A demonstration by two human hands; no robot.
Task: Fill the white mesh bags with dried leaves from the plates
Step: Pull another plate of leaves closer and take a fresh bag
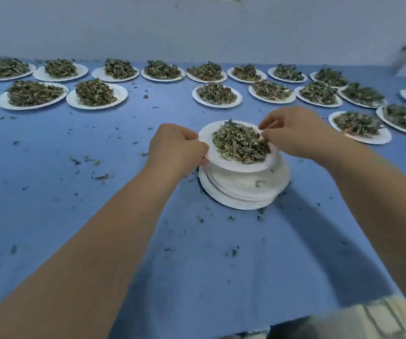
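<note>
- The blue table [74, 192] fills the view from 9 o'clock to 3 o'clock, with a pale wall behind it at 12.
- Loaded plates [121, 90], white and each heaped with dried leaves, run in two rough rows across the far side from 10 o'clock to 2 o'clock; more lie toward 3.
- A stack of empty plates [241, 192] sits on the table just right of centre.
- The held plate [208, 140] hangs tilted above that stack, its 6 o'clock edge lowest.
- The left hand [177, 148] grips this plate's rim at 9 o'clock, fingers curled round the edge.
- The right hand [295, 135] is at the plate's 3 o'clock side, thumb and fingertips pinched together on a white bit [260, 132]; plate edge or mesh bag, I cannot tell.
- The leaf heap [241, 143] lies in the held plate's hollow.
- Leaf crumbs [101, 177] are scattered over the cloth, thickest toward 9 o'clock.
</note>
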